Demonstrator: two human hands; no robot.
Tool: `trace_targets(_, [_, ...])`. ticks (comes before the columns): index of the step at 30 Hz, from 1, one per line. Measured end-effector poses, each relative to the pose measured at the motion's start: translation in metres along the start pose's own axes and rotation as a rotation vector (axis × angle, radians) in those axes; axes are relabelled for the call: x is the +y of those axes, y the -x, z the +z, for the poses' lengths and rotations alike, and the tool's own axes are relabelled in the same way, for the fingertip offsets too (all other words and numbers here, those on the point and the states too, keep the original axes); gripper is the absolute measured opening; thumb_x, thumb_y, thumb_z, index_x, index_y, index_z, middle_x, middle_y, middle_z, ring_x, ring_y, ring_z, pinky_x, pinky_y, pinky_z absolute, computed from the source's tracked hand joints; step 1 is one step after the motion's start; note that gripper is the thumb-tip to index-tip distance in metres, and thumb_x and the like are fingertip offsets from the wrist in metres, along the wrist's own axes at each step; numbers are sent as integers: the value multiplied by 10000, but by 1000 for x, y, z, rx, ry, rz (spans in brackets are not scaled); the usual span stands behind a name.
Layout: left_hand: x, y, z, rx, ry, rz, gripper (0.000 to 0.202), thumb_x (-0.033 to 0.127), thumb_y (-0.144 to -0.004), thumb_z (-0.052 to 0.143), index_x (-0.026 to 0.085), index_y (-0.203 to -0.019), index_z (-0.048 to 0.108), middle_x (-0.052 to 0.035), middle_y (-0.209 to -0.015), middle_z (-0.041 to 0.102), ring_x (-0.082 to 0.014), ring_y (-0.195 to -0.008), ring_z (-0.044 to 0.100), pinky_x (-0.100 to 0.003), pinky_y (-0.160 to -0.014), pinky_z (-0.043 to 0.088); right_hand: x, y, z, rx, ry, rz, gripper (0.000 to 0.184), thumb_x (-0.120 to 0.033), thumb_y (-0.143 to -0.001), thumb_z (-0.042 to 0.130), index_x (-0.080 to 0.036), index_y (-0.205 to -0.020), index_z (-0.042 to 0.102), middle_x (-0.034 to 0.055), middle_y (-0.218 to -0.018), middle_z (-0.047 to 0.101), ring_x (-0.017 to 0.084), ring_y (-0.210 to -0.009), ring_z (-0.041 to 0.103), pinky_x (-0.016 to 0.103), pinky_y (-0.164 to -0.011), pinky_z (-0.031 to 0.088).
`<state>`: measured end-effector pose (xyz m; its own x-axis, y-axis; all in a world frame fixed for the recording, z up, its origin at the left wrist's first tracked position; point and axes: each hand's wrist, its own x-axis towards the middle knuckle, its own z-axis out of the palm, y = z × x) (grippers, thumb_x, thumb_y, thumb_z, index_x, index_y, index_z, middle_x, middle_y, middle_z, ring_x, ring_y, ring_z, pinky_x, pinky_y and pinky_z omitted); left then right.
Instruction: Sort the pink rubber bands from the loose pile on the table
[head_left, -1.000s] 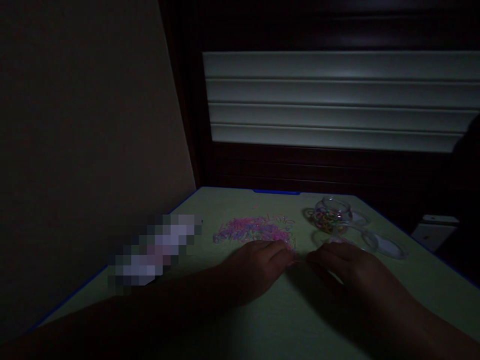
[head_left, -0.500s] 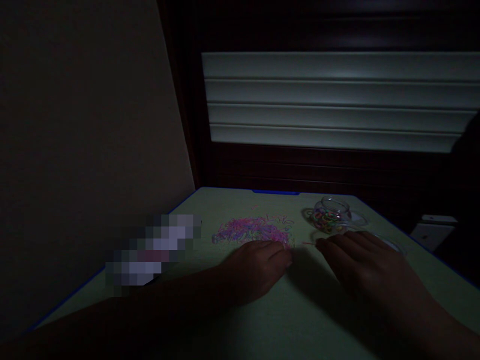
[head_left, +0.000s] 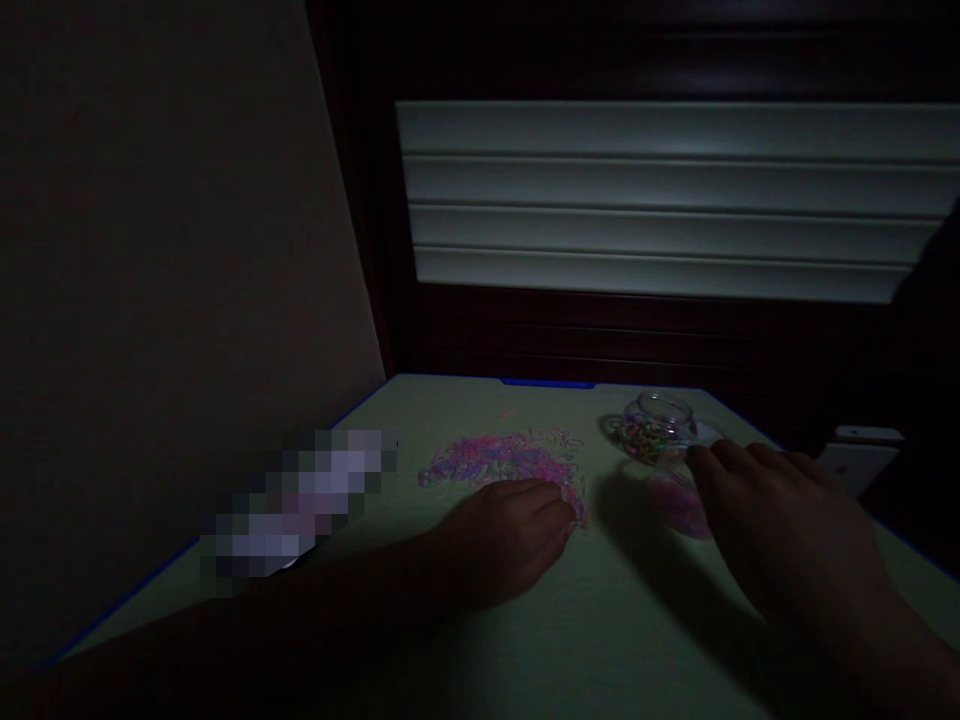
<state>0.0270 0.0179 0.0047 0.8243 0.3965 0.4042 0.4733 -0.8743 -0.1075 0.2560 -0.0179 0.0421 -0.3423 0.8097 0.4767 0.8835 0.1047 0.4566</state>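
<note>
In very dim light, a loose pile of small pink and purple rubber bands (head_left: 499, 460) lies on a pale green table (head_left: 600, 640). My left hand (head_left: 510, 535) rests at the pile's near right edge, fingers curled with the tips down among the bands. My right hand (head_left: 780, 520) reaches forward at the right with its fingers stretched out. Its tips are close to a small glass jar (head_left: 656, 430) of mixed-colour bands. Just left of that hand sits a shallow clear dish (head_left: 679, 505) with pink bands in it.
The table has a blue edge (head_left: 547, 383) and stands in a corner, with a plain wall (head_left: 172, 250) on the left and a slatted shutter (head_left: 660, 200) behind. A blurred-out object (head_left: 300, 500) lies at the left. A white box (head_left: 859, 450) sits beyond the right edge.
My right hand has left the spot beside my left hand and moved right and forward toward the jar, uncovering the dish of pink bands. My left hand has stayed at the pile.
</note>
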Motion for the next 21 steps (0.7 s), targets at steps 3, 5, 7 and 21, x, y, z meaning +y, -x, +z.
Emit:
trace_targets(3, [-1, 0, 1, -17, -16, 6, 190, 158, -861, 327, 125, -835, 513, -43, -770, 510, -135, -707, 460, -252, -635, 396, 1, 0, 0, 1, 31, 16, 211, -25, -679, 425, -156, -753, 573, 81, -708, 574, 254, -662, 523, 376, -600, 356])
trace_targets(5, [-1, 0, 2, -15, -20, 2, 186, 160, -861, 330, 124, -837, 512, -43, -768, 508, -136, -704, 458, -253, -628, 395, 2, 1, -1, 0, 54, 23, 216, -22, -679, 423, -155, -753, 576, 84, -709, 574, 254, -663, 524, 376, -600, 352])
trace_targets(7, [-1, 0, 3, -2, -20, -1, 194, 167, -865, 323, 126, -828, 509, -42, -763, 506, -135, -699, 458, -253, -628, 393, 3, 2, -1, -8, 64, 29, 215, -19, -675, 428, -154, -745, 579, 86, -704, 573, 254, -656, 524, 376, -598, 349])
trace_targets(21, [0, 1, 2, -6, -26, 4, 178, 164, -860, 330, 131, -823, 502, -41, -776, 508, -134, -709, 461, -259, -648, 398, 3, 4, 0, -50, 52, 37, 236, -18, -671, 422, -145, -773, 593, 95, -731, 583, 270, -678, 529, 386, -593, 351])
